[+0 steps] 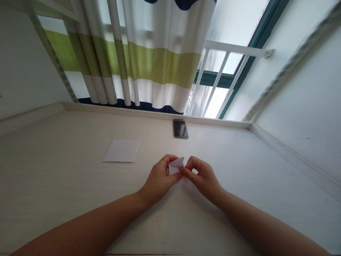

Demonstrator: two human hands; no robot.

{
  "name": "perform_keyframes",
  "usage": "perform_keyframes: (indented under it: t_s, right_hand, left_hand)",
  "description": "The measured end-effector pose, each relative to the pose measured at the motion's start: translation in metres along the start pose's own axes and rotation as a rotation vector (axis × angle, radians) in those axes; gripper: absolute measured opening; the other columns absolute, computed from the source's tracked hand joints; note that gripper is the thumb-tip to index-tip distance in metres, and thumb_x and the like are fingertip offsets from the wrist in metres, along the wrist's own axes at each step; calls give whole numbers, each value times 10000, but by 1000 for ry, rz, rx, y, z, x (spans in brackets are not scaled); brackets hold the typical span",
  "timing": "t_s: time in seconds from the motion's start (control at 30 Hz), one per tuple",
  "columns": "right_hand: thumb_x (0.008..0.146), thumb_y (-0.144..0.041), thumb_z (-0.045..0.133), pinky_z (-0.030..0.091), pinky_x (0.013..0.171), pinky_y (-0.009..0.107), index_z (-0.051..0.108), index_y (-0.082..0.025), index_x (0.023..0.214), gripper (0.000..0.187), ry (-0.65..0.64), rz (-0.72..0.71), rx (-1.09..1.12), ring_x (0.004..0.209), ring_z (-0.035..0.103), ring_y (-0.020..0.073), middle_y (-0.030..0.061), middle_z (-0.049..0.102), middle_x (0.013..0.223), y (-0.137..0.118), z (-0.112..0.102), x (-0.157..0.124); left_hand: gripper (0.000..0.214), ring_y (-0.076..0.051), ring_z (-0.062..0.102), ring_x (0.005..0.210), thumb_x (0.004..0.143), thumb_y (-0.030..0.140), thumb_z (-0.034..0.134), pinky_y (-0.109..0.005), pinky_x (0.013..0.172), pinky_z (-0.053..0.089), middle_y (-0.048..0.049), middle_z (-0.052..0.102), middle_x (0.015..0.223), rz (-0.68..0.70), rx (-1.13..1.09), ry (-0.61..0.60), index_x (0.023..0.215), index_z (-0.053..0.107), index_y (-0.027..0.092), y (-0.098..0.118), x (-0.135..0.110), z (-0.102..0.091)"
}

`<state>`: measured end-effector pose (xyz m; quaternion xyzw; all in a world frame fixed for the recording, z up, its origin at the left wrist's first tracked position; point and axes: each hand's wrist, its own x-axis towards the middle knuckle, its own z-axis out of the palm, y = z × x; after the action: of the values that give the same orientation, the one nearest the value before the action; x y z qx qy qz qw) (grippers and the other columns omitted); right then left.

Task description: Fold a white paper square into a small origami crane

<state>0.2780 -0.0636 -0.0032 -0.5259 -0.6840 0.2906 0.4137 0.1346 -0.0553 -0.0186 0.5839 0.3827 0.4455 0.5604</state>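
Observation:
Between my two hands, just above the pale table, is a small piece of folded white paper with a pointed corner sticking up. My left hand, with a gold ring on one finger, is closed around its left side, the thumb along the lower edge. My right hand pinches its right edge between thumb and forefinger. The fingers hide part of the folds. A flat white sheet of paper lies on the table to the left, apart from both hands.
A small dark item, blurred out, lies beyond my hands near the table's back edge. The white table has a low raised rim. Behind it hang a white and green curtain and a white railing before a window.

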Motion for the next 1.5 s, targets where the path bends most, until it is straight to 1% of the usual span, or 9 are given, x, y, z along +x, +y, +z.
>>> perform_keyframes:
  t_s: [0.23,0.47,0.77,0.97,1.1,1.2,1.3,1.4,1.5]
  right_hand:
    - [717,-283,557,416,550,232,549,-163,680,125,-114,3,64,614,499,119,6,550,636,-1,-8,2]
    - [730,-213,501,388,461,203,588,-175,660,119,-10,-92,-219,574,510,118,14,584,631,-4,-8,-1]
    - [719,-180,469,386,450,200,625,-173,629,180,-5,-91,-294,531,514,114,13,597,591,-6,-9,-2]
    - [716,-162,446,394,458,211,645,-182,666,207,17,-97,-343,533,521,122,24,616,615,-1,-10,-3]
    - [733,-188,457,432,504,235,629,-172,681,181,31,-37,-183,588,554,143,41,631,673,-3,-12,-1]
    - [766,-244,464,451,578,254,627,-163,735,184,-62,25,26,621,555,140,33,608,677,-5,-15,3]
    - [778,-268,484,439,662,265,643,-165,801,191,-237,24,151,715,546,142,35,586,749,-3,-19,8]
    - [773,-264,515,420,671,254,656,-179,801,167,-381,-1,178,751,523,137,31,553,808,1,-21,10]
    - [765,-250,536,405,632,241,667,-190,770,145,-388,-3,143,700,500,122,15,523,751,2,-20,10]
  left_hand:
    - [237,-164,551,736,694,297,570,-258,658,429,-26,602,807,3,174,-25,891,546,167,4,-1,-3]
    - [165,-168,565,670,720,234,508,-259,627,391,-11,636,754,136,544,60,868,576,209,8,-5,-2]
    - [149,-152,539,583,727,215,478,-237,566,358,-1,616,676,165,637,8,829,586,206,6,-6,-2]
    - [161,-162,552,622,717,192,478,-244,596,372,-6,627,696,157,575,-26,815,603,210,6,-6,-2]
    - [142,-163,554,654,680,209,526,-245,613,392,-6,633,717,61,451,-27,790,615,196,4,-4,-3]
    - [155,-163,554,659,651,241,569,-238,585,406,-13,627,718,-40,287,-76,786,608,174,1,0,-5]
    - [225,-160,555,666,623,249,608,-241,589,417,-26,621,744,-108,133,-103,824,587,151,-2,4,-6]
    - [241,-149,547,665,616,228,619,-246,603,418,-27,603,747,-127,51,-107,833,564,140,-5,6,-8]
    - [241,-138,533,643,612,218,623,-243,589,410,-18,587,726,-121,40,-109,831,555,140,-8,6,-8]
